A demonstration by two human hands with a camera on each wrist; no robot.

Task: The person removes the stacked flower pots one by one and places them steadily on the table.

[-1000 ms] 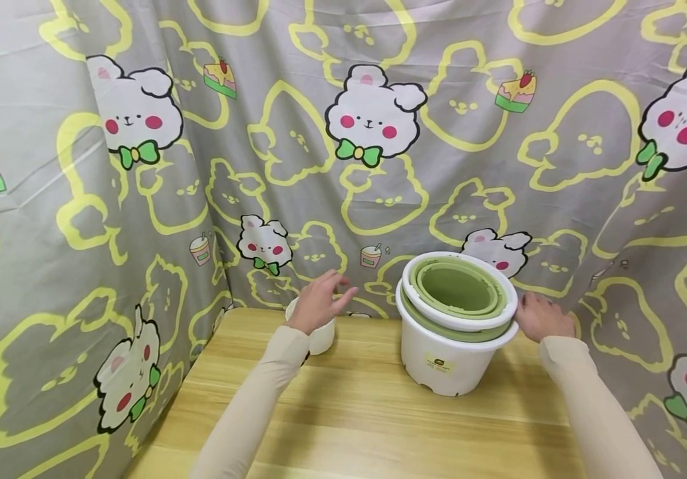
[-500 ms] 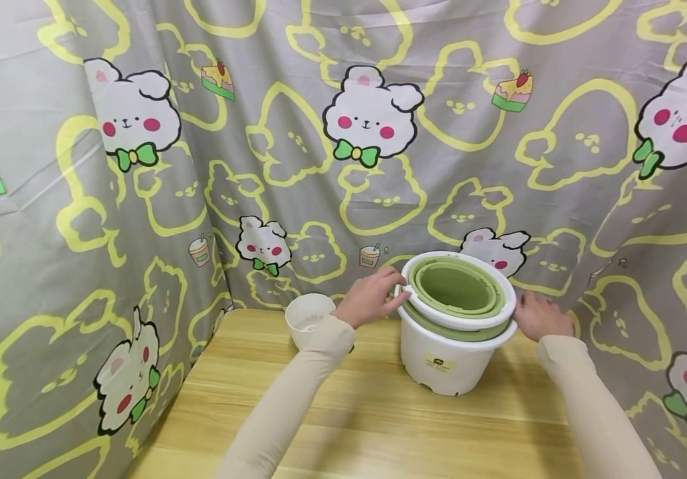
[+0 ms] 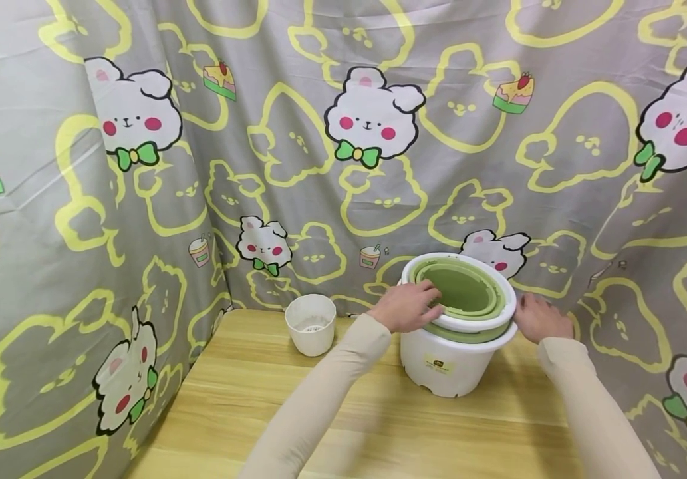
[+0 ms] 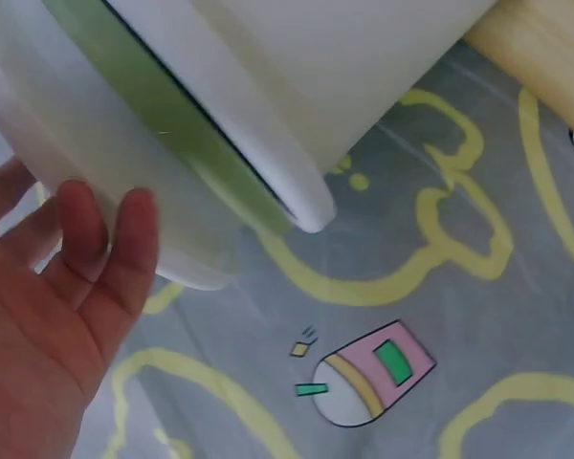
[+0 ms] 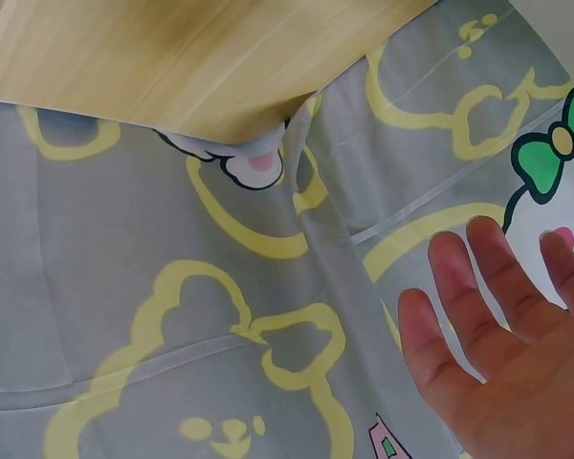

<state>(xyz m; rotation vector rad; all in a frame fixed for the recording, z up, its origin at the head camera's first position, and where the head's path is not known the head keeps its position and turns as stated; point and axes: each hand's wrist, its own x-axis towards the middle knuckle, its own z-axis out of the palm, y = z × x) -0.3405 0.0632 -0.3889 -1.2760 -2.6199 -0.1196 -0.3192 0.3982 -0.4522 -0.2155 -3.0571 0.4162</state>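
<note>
A stack of nested plastic flower pots stands on the table in the head view. The large white pot [image 3: 445,369] is outermost, with green and white pots inside it and a green pot [image 3: 459,289] innermost. My left hand [image 3: 406,307] reaches over the stack's left rim, fingertips above the green opening. In the left wrist view its bent fingers [image 4: 134,239] lie close to the upper white pot [image 4: 187,234]; whether they touch it is unclear. At the stack's right rim is my right hand [image 3: 543,318]. Its fingers [image 5: 497,277] are spread and loosely bent in the right wrist view.
A small white pot [image 3: 310,336] with holes in its bottom stands upright at the table's back left. The wooden table [image 3: 331,419] is bordered by a patterned grey curtain [image 3: 313,199] at the back and sides.
My left hand has moved right, from above the small white pot to over the stack's left rim. The small pot is fully uncovered. The right hand and stack have stayed put.
</note>
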